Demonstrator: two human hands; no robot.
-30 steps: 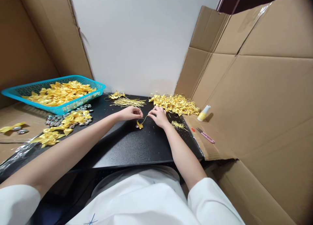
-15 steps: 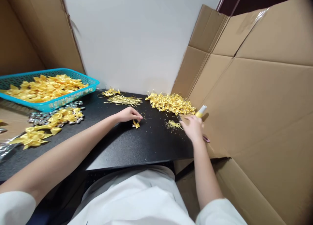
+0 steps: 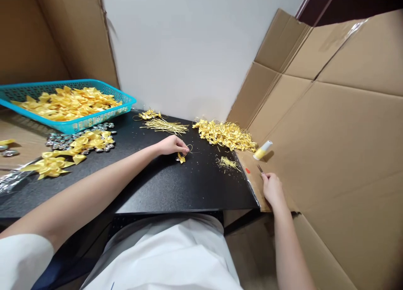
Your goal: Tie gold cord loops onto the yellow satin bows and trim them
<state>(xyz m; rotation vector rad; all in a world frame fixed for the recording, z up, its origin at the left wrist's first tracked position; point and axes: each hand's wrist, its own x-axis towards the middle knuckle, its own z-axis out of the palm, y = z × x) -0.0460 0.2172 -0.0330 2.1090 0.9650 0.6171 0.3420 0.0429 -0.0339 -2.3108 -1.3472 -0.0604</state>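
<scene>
My left hand (image 3: 172,145) is closed in a pinch over the black table, holding a thin gold cord (image 3: 190,147) bent into a loop. From it hangs a small yellow ribbon bow (image 3: 181,158) with a silvery bead beside it. At the right, my right hand (image 3: 273,188) is closed on a pair of scissors (image 3: 260,168). Only the tips of the blades show, pointing away from me; the handles are hidden in the hand. Just left of the scissors lies a heap of short yellow cord clippings (image 3: 227,163).
A blue basket (image 3: 134,101) of yellow ribbon bows stands at the left, with silver beads (image 3: 58,142) and loose bows (image 3: 52,166) before it. Cut gold cords (image 3: 165,126) and a pile of beaded bows (image 3: 225,134) lie behind. A white-and-yellow bottle (image 3: 262,150) stands by the cardboard wall (image 3: 340,134).
My right hand has moved from beside the bottle toward me and right, and now grips the scissors. The left hand keeps its pinch on the cord. The whole view has shifted slightly.
</scene>
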